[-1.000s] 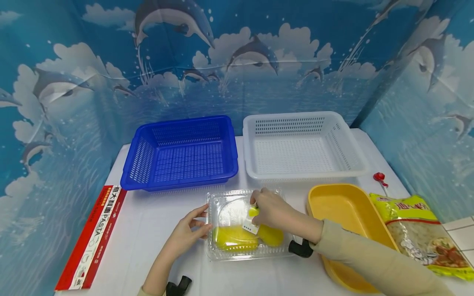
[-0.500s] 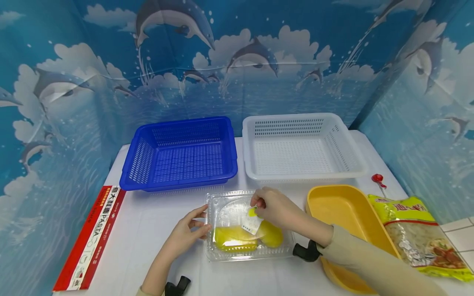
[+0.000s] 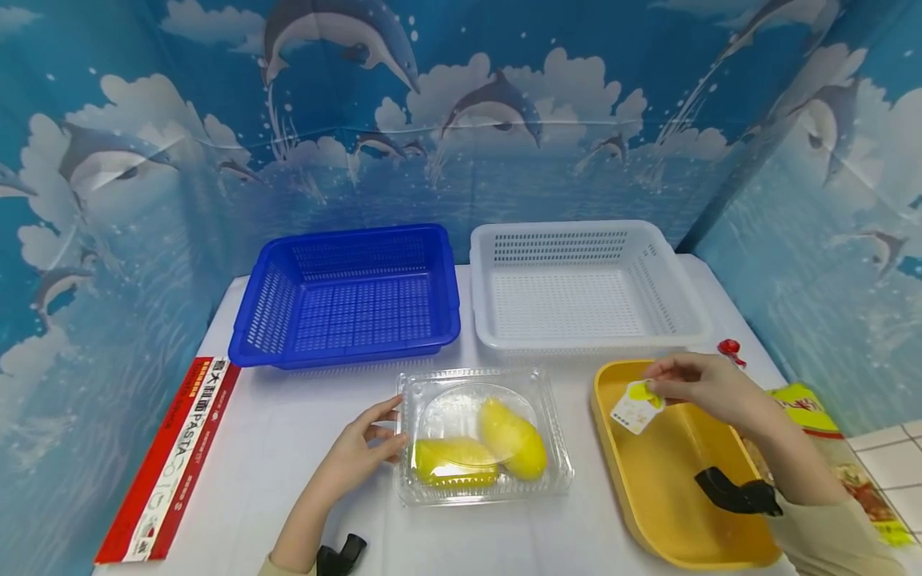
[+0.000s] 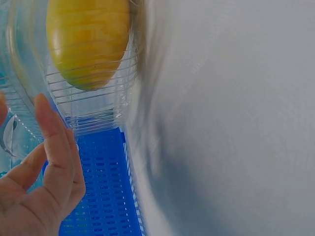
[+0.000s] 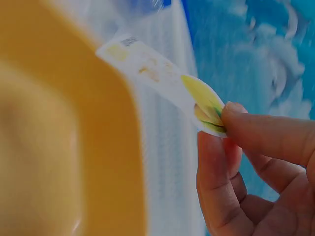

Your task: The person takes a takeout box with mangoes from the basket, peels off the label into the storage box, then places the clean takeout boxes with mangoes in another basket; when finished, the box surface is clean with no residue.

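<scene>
Out to the right, over the yellow tray (image 3: 634,496), my right hand (image 3: 709,388) pinches a white label with a yellow mango print (image 3: 637,406) between thumb and fingertips. The right wrist view shows that label (image 5: 152,73) stretching away from the fingers, slightly bent. A clear plastic clamshell box (image 3: 446,384) lies lidded in front of me with two yellow mangoes (image 3: 513,440) inside. My left hand (image 3: 363,444) has its fingertips and thumb at the box's left edge, fingers fairly straight. In the left wrist view one mango (image 4: 88,44) shows through the ribbed wall.
Behind the box stand a blue basket (image 3: 353,352) and a white basket (image 3: 591,340). A red pasta box (image 3: 173,456) lies at far left. On the right are a red lollipop (image 3: 729,347) and a yellow food packet (image 3: 803,410), partly behind my right arm.
My right hand has lifted the label off the clamshell lid and carried it right, over the yellow tray. The mangoes now show fully through the lid. My left hand stays at the box's edge.
</scene>
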`<state>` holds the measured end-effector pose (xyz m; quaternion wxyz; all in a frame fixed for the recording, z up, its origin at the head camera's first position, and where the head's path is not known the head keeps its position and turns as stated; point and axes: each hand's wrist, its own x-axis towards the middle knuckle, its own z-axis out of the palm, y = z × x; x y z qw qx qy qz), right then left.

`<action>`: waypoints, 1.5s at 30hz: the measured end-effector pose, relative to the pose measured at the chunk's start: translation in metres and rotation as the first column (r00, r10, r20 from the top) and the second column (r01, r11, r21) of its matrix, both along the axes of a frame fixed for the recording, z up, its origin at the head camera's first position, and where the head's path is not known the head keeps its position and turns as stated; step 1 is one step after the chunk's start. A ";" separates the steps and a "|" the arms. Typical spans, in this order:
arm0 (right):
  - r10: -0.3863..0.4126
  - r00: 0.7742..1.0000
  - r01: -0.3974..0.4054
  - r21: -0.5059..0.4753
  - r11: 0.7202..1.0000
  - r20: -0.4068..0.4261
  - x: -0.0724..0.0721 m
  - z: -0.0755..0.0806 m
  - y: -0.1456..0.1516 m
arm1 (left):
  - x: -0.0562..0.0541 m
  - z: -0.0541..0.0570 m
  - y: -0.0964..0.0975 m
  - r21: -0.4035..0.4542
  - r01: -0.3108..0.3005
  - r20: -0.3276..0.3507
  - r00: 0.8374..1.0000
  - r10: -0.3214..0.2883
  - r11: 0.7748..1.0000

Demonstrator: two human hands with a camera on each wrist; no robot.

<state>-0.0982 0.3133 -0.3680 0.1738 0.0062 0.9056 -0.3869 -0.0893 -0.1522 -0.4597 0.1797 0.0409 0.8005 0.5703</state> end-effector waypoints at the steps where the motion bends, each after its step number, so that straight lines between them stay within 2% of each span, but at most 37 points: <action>1: -0.001 1.000 0.000 0.006 1.000 0.029 0.001 -0.006 0.010 | 0.000 0.000 0.000 0.001 -0.002 0.002 1.000 0.002 1.000; 5: 0.040 0.995 -0.042 0.020 0.999 0.089 0.002 -0.033 0.035 | 0.000 0.002 0.000 0.003 -0.010 0.007 1.000 0.010 1.000; 9: 0.124 0.988 -0.128 0.042 0.991 0.096 0.001 -0.056 0.037 | 0.000 0.002 -0.001 0.011 -0.011 0.013 1.000 0.011 1.000; 16: 0.130 0.990 -0.136 0.128 0.982 0.047 -0.003 -0.068 0.023 | 0.000 0.003 -0.002 0.003 -0.030 0.014 0.999 0.029 1.000; 20: 0.138 0.990 -0.141 0.168 0.976 0.032 -0.004 -0.065 0.023 | 0.001 0.004 -0.002 0.001 -0.034 0.009 0.999 0.034 0.999; 24: 0.122 0.992 -0.117 0.209 0.971 -0.011 -0.007 -0.047 0.032 | 0.001 0.005 -0.002 -0.002 -0.034 0.010 0.999 0.034 0.999; 28: 0.033 0.988 -0.004 0.187 0.982 -0.152 -0.015 -0.023 0.050 | 0.002 0.006 -0.002 0.004 -0.041 0.015 0.999 0.041 0.999; 31: -0.071 0.965 0.107 0.130 0.986 -0.252 -0.024 -0.010 0.068 | 0.002 0.005 -0.002 0.009 -0.042 0.020 0.999 0.042 0.999; 33: -0.121 0.954 0.155 0.105 0.982 -0.273 -0.030 -0.007 0.079 | 0.002 0.004 -0.002 0.012 -0.038 0.025 0.999 0.038 0.999; 38: -0.169 0.966 0.192 0.109 0.975 -0.195 -0.041 -0.010 0.099 | 0.002 0.001 -0.001 0.018 -0.028 0.030 0.999 0.027 0.999; 45: -0.213 0.975 0.216 0.043 0.975 -0.063 -0.059 -0.022 0.109 | 0.001 0.000 0.001 0.023 -0.025 0.033 0.999 0.024 0.999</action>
